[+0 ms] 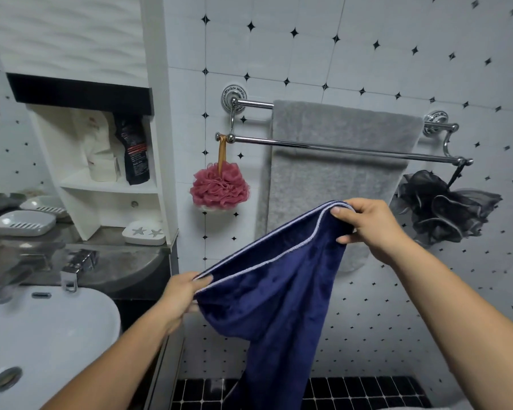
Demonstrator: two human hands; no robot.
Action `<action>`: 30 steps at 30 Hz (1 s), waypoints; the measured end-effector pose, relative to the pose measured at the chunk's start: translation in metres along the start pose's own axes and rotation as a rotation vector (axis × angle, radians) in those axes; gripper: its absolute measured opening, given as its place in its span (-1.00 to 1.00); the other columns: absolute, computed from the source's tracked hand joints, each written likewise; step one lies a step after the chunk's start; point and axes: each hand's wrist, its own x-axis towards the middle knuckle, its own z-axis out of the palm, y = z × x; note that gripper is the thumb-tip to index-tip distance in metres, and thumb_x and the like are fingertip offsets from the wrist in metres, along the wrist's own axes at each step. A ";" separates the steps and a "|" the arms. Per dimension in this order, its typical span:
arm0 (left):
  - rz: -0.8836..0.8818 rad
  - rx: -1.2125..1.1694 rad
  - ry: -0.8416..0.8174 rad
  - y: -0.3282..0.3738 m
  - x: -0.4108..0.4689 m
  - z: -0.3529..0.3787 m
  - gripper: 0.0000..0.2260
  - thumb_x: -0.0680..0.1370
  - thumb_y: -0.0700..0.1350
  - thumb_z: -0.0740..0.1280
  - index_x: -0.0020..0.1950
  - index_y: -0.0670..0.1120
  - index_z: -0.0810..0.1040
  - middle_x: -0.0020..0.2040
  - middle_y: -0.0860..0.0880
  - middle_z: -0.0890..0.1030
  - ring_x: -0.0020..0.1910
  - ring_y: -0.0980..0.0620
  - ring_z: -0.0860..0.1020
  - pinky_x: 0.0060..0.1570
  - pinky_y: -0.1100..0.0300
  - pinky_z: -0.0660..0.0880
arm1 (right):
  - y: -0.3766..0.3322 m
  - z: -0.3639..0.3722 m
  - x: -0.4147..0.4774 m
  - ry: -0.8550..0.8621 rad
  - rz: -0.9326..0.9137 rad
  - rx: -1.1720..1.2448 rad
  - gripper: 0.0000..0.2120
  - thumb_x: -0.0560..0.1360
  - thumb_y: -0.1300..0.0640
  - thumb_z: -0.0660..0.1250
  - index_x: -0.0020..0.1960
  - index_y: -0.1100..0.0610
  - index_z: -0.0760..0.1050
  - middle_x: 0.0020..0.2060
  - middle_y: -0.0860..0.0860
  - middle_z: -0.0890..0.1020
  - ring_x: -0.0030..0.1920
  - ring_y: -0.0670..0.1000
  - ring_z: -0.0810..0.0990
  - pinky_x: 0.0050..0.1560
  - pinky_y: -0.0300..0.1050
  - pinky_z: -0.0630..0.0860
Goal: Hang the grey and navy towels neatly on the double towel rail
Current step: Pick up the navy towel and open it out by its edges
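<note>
With the grey towel (338,161) already over the back bar, both hands — left hand (179,297), right hand (367,223) — pinch the navy towel (279,306) by its doubled edge below the double towel rail (353,149), so level that edge and drape it evenly over the free front bar.

Navy towel (279,297) with pale edging; grey towel (338,161); pink pouf (219,186).

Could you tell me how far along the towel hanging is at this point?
About halfway. The grey towel already hangs over the back bar of the rail. The navy towel is in hand: the left hand and right hand pinch its doubled top edge, below the rail. Left to do: drape it over the bare front bar and straighten it.
</note>
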 end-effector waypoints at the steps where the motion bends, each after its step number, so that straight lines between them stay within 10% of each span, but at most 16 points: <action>1: 0.006 0.079 -0.024 0.006 0.005 -0.005 -0.93 0.52 -0.22 0.41 -0.05 -0.17 0.69 -0.19 -0.15 0.71 -0.26 -0.07 0.65 -0.21 0.01 0.61 | 0.003 -0.004 0.001 0.009 0.002 -0.006 -0.91 0.51 0.22 0.39 -0.15 0.17 0.65 -0.39 -0.04 0.65 -0.36 -0.13 0.61 -0.41 -0.18 0.61; 8: 0.266 0.260 -0.311 0.076 0.006 -0.026 -0.61 0.36 -0.60 0.35 -0.17 -0.15 0.34 -0.10 -0.19 0.63 -0.22 -0.10 0.59 -0.34 0.10 0.50 | 0.029 -0.048 0.008 0.146 0.026 -0.048 -0.91 0.50 0.24 0.38 -0.07 0.25 0.64 -0.29 0.08 0.64 -0.33 -0.05 0.60 -0.41 -0.24 0.60; 12: 0.331 0.147 -0.485 0.114 -0.006 -0.012 -0.65 0.33 -0.55 0.34 -0.33 -0.09 0.52 -0.04 -0.20 0.69 -0.18 -0.08 0.64 -0.29 0.16 0.55 | 0.035 -0.070 0.022 0.264 0.031 -0.013 -0.88 0.50 0.23 0.39 -0.03 0.29 0.61 -0.23 0.13 0.61 -0.26 0.04 0.57 -0.41 -0.24 0.61; 22: 0.393 0.428 -0.343 0.166 0.026 0.042 -0.84 0.47 -0.24 0.46 -0.02 -0.02 0.74 -0.04 -0.11 0.73 -0.06 -0.08 0.65 0.07 0.03 0.56 | 0.061 -0.120 0.076 0.248 0.070 0.137 -0.93 0.51 0.19 0.39 -0.14 0.14 0.63 -0.28 0.03 0.64 -0.28 -0.03 0.61 -0.45 -0.19 0.60; 25: 0.394 0.564 -0.405 0.177 0.038 0.067 -0.68 0.27 0.04 0.62 -0.03 0.00 0.74 -0.06 -0.06 0.74 -0.08 0.05 0.68 -0.04 0.25 0.56 | 0.072 -0.147 0.098 0.223 0.090 0.190 -0.93 0.50 0.18 0.40 -0.10 0.16 0.64 -0.26 0.06 0.64 -0.30 -0.01 0.62 -0.44 -0.18 0.59; 30: 0.557 0.797 -0.022 0.187 0.080 0.114 -0.84 0.40 -0.20 0.55 -0.32 0.02 0.68 -0.38 0.01 0.67 -0.40 0.11 0.62 -0.37 0.31 0.52 | 0.078 -0.178 0.130 0.170 0.046 0.183 -0.86 0.51 0.21 0.38 0.00 0.27 0.63 -0.27 0.06 0.65 -0.23 0.03 0.61 -0.42 -0.19 0.61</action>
